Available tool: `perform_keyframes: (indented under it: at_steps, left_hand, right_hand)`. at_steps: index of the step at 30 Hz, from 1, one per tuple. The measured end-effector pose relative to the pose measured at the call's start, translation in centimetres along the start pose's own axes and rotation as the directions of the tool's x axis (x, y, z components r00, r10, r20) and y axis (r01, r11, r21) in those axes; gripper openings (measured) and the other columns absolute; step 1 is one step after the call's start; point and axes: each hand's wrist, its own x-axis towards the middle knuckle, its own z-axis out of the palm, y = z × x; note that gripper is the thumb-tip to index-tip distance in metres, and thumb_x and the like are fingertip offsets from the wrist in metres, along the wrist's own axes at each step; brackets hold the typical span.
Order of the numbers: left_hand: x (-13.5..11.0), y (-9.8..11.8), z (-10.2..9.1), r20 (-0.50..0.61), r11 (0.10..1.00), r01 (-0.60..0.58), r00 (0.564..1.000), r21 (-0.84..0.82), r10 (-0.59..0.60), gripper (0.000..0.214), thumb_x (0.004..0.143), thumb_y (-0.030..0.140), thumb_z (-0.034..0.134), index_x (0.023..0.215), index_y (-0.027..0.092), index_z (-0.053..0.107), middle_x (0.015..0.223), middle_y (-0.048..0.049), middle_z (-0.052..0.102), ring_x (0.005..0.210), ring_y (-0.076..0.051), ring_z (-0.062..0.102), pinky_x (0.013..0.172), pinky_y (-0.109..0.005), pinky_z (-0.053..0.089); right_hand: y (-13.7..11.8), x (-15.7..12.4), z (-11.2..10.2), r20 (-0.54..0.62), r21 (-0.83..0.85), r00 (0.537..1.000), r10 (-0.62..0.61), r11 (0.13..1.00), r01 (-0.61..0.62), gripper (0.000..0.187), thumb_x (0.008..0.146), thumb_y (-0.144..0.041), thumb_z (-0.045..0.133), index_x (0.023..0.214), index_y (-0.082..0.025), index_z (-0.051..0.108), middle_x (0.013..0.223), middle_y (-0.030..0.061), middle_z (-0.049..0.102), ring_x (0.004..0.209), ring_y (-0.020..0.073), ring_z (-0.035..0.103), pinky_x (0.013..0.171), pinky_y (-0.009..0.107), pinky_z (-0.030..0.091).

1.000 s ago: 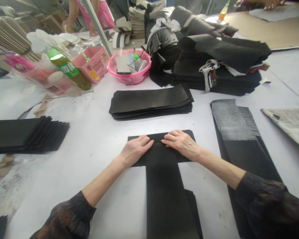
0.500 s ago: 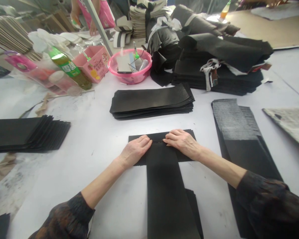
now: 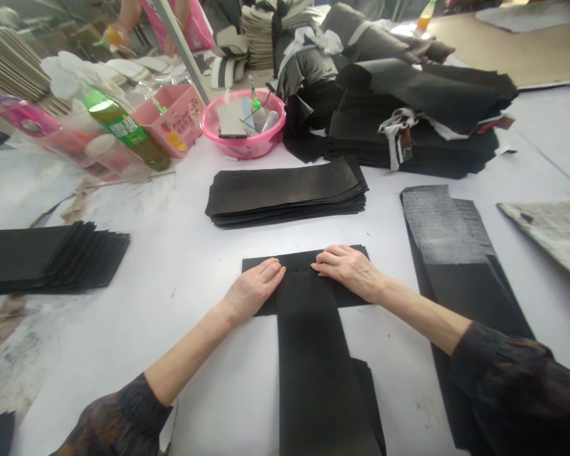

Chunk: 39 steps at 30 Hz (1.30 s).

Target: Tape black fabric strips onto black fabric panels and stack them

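Two black strips form a T on the white table: a long strip (image 3: 313, 373) runs toward me and a crosswise strip (image 3: 304, 258) lies under its far end. My left hand (image 3: 254, 289) lies flat with fingers stretched out on the left side of the joint. My right hand (image 3: 349, 269) presses flat on the right side, fingers together and extended. The fingertips of both hands nearly meet over the overlap. Neither hand holds anything.
A stack of black strips (image 3: 285, 190) lies just beyond the hands, another stack (image 3: 47, 256) at the left, long black and grey strips (image 3: 456, 253) at the right. Further back are a pink basin (image 3: 242, 123), a green bottle (image 3: 123, 130), a pink box (image 3: 173, 117) and piled black fabric (image 3: 408, 107).
Both hands stay pressed on the joint; the fingertips have drawn slightly apart. The view has shifted a little.
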Motion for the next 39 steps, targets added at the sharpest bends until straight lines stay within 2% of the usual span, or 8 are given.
perform_keyframes:
  at_steps: [9,18,29,35,39]
  left_hand:
    - [-1.0,0.0,0.2,0.021,0.998,0.005,1.0,0.055,-0.006,0.034,0.094,0.005,0.039,0.126,0.008,0.051,0.123,-0.018,0.06,0.124,-0.028,0.053,0.102,-0.041,0.051]
    - [-1.4,0.1,0.4,-0.017,0.997,0.011,1.0,0.072,-0.01,0.032,0.094,0.005,0.038,0.123,0.005,0.052,0.124,-0.0195,0.06,0.126,-0.028,0.052,0.103,-0.04,0.051]
    - [-2.0,0.4,0.5,-0.035,0.997,0.055,0.998,0.051,-0.053,0.03,0.095,0.006,0.038,0.12,0.005,0.055,0.127,-0.0197,0.059,0.126,-0.027,0.052,0.102,-0.041,0.052]
    - [-2.1,0.8,1.0,-0.075,0.993,0.116,0.991,0.03,-0.114,0.031,0.096,0.008,0.035,0.119,0.006,0.055,0.127,-0.0184,0.059,0.126,-0.025,0.052,0.104,-0.039,0.05]
    - [-2.2,0.9,1.1,-0.104,0.989,0.145,0.984,0.017,-0.142,0.031,0.097,0.011,0.033,0.119,0.008,0.055,0.127,-0.0168,0.059,0.125,-0.023,0.053,0.103,-0.038,0.051]
  right_hand:
    - [0.3,-0.6,0.3,-0.004,0.013,1.0,0.024,1.0,-0.024,0.023,0.099,-0.023,0.045,0.113,-0.017,0.064,0.105,0.0061,0.064,0.095,0.0195,0.056,0.083,0.033,0.047]
    - [0.8,-1.2,0.1,-0.012,0.049,0.999,0.043,0.998,-0.042,0.022,0.099,-0.022,0.046,0.109,-0.016,0.064,0.103,0.0061,0.064,0.096,0.0194,0.056,0.082,0.033,0.05]
    - [0.7,-1.8,0.2,-0.03,0.156,0.993,0.115,0.982,-0.109,0.019,0.099,-0.023,0.046,0.099,-0.017,0.064,0.101,0.0061,0.062,0.093,0.0184,0.056,0.08,0.031,0.052]
    - [0.5,-2.3,-0.2,-0.072,0.295,0.962,0.264,0.927,-0.232,0.009,0.092,-0.024,0.058,0.09,-0.019,0.065,0.097,0.0051,0.063,0.092,0.0192,0.057,0.077,0.03,0.052]
    - [0.8,-2.2,-0.9,-0.064,0.408,0.895,0.441,0.83,-0.38,0.003,0.089,-0.021,0.063,0.091,-0.022,0.066,0.094,0.0016,0.065,0.091,0.0184,0.06,0.081,0.032,0.05]
